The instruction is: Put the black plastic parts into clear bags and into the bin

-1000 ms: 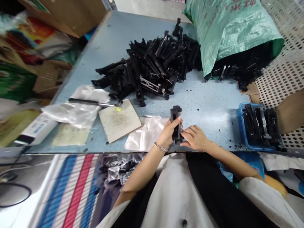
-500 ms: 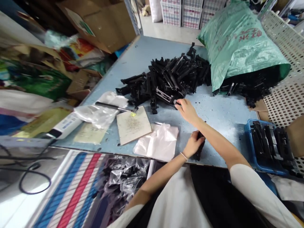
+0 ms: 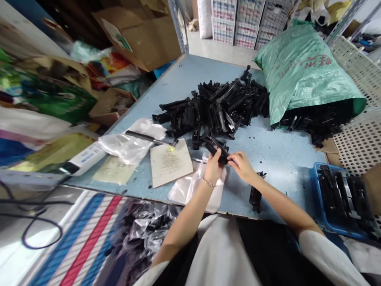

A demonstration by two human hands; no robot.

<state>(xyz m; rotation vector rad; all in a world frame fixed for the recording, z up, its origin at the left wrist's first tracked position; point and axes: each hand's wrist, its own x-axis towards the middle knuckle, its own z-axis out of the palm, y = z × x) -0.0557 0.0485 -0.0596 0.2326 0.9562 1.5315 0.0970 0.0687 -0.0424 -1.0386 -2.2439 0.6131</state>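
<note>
My left hand (image 3: 213,166) is closed around a long black plastic part (image 3: 216,147), raised just in front of the pile. The fingers of my right hand (image 3: 241,166) pinch the near end of the same part. Behind it lies a heap of similar black parts (image 3: 229,99), jumbled together. Another stack of black parts (image 3: 255,196) rests near the table's front edge, beside my right forearm. Below my left hand are clear plastic bags (image 3: 190,186), partly covered by that hand and wrist.
On the blue table (image 3: 172,85) lie a square board (image 3: 171,167) and a black-handled hammer (image 3: 143,136). A green sack (image 3: 309,75) spills black parts at the right. A blue basket (image 3: 317,198) of parts stands at the right edge. Cardboard boxes (image 3: 143,35) are at the left.
My right hand has come back from the heap with a black part. My left hand has let go of the parts by the table edge and moved forward-left onto this one.
</note>
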